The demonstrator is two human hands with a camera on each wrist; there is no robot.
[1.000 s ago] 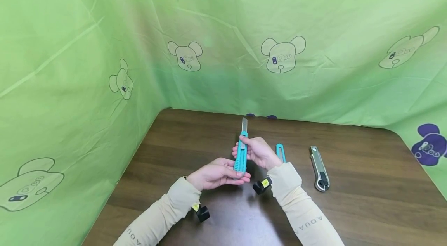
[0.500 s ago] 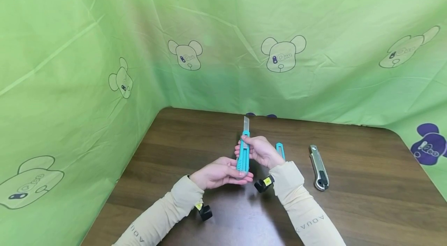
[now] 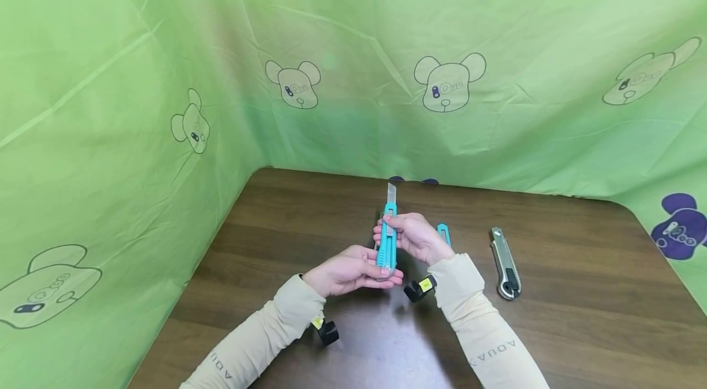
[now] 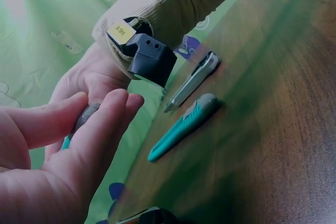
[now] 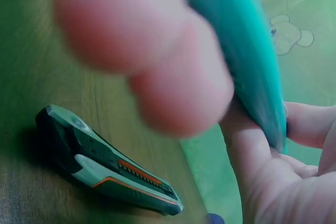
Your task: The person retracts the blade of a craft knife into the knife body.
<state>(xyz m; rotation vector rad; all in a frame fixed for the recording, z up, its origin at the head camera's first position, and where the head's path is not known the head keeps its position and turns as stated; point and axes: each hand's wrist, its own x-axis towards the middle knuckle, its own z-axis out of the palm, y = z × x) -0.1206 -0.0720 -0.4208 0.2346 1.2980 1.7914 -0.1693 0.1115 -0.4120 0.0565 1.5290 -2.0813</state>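
Both hands hold a teal utility knife (image 3: 388,248) above the table, its metal blade (image 3: 391,192) extended toward the far edge. My left hand (image 3: 353,271) pinches the grey butt end between thumb and fingers, as the left wrist view also shows. My right hand (image 3: 417,238) grips the upper body from the right, its thumb lying on the front near the slider. In the right wrist view, blurred right fingers overlap part of the teal handle (image 5: 257,61).
A second teal cutter (image 4: 184,127) lies on the table, partly hidden by the right wrist in the head view. Right of it lies a silver-grey cutter (image 3: 505,264). A green-grey cutter with orange trim (image 5: 113,166) lies beyond the hands. Green cloth (image 3: 342,143) hangs around the wooden table.
Both hands and the held utility knife have shifted slightly right in the head view, and the knife stands a little differently tilted. The grips look the same; the blade stays extended.
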